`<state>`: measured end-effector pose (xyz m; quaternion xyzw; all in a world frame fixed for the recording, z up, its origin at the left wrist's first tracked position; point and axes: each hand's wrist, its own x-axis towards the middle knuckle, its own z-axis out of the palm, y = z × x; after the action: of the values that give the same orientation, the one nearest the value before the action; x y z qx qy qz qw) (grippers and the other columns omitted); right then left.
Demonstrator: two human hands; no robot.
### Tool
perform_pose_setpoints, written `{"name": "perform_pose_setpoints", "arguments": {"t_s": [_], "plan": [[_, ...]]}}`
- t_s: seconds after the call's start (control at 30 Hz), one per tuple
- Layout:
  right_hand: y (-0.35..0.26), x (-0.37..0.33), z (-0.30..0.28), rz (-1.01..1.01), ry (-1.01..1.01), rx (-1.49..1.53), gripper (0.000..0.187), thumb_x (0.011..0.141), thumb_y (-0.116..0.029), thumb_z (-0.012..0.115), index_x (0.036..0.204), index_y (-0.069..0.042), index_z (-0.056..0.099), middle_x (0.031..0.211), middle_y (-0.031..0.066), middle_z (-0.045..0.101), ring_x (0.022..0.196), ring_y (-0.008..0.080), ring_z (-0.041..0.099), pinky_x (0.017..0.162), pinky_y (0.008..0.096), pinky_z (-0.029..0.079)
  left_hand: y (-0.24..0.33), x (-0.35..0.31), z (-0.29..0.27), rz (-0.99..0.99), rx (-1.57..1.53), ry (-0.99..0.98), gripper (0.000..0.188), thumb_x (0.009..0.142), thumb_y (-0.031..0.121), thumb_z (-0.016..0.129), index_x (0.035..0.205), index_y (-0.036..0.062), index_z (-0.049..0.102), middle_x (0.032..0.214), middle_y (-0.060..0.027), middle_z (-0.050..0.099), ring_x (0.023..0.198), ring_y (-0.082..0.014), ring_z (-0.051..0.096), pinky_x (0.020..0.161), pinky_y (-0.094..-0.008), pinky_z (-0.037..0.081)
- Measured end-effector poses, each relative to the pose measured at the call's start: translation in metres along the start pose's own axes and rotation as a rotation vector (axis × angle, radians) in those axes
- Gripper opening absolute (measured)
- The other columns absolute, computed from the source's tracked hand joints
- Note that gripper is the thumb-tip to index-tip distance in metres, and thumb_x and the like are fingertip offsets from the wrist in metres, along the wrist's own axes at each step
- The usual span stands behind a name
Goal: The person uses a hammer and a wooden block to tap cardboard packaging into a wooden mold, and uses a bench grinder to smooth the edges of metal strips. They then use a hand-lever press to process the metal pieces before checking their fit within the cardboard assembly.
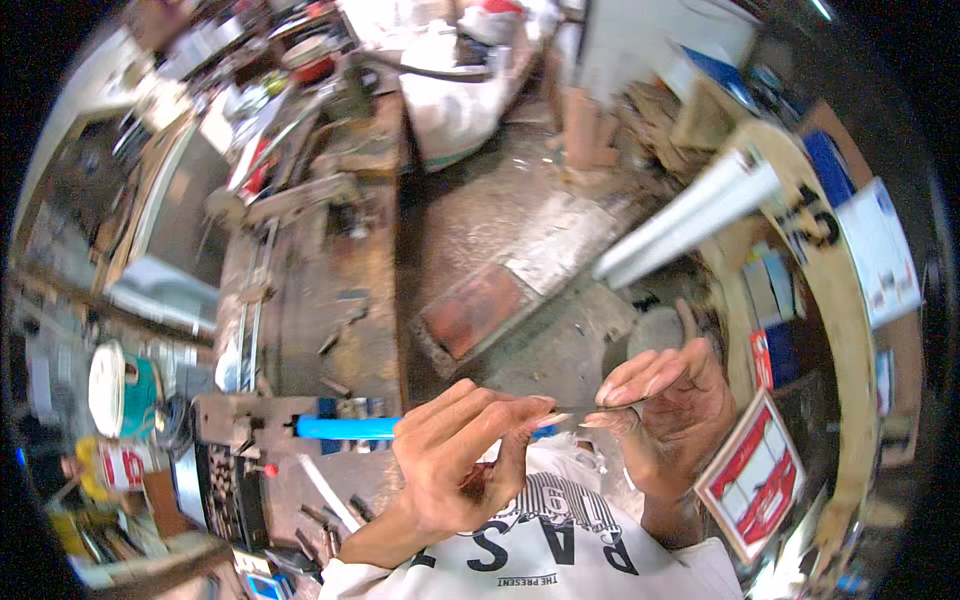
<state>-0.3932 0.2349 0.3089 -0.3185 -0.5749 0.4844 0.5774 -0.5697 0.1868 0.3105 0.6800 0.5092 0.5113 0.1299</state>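
Note:
My left hand [460, 450] and my right hand [670, 420] are raised in front of my white shirt, fingertips facing each other. A thin, dark, narrow strip [578, 409] spans the small gap between them. Thumb and fingers of the left hand pinch one end. On the other side, the right hand's thumb and fingers close on the strip, and its tip shows beside the palm. What the strip is made of is too small to tell. Beyond the left hand, a bright blue bar [345, 428] runs behind the fingers; I cannot tell whether they touch it.
A worn wooden workbench [370, 270] stands to the left, scattered with small tools. A dark tool tray [225, 490] lies at lower left, below a teal and white bucket [125, 390]. A long metal-and-brick-coloured slab [475, 310] lies ahead. A red-and-white framed picture [752, 475] leans at right.

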Motion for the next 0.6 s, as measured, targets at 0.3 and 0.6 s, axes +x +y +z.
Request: {"name": "perform_pose_setpoints", "arguments": {"t_s": [0.3,0.6], "plan": [[0.074,0.002,0.146,0.217,-0.715,-0.819,0.056,0.083,-0.008,0.074,0.132,0.006,0.051,0.125,0.0253,0.057,0.117,0.0370,0.057,0.099,0.0420,0.044,-0.159,-0.093,-0.216,-0.416,0.377,0.403,0.028,0.070,-0.009,0.070,0.095,0.0022,0.075,0.087,-0.0120,0.072,0.078,-0.0275,0.068,0.072,-0.0345,0.053],[0.151,-0.018,0.192,0.705,-1.329,-1.148,0.064,0.089,-0.056,0.059,0.083,0.007,0.068,0.057,0.0239,0.056,0.056,0.0392,0.057,0.059,0.0478,0.043,-0.240,-0.281,-0.310,-0.885,0.721,0.657,0.020,0.074,-0.007,0.072,0.091,0.0032,0.076,0.084,-0.0126,0.071,0.075,-0.0263,0.067,0.067,-0.0330,0.052]]}}
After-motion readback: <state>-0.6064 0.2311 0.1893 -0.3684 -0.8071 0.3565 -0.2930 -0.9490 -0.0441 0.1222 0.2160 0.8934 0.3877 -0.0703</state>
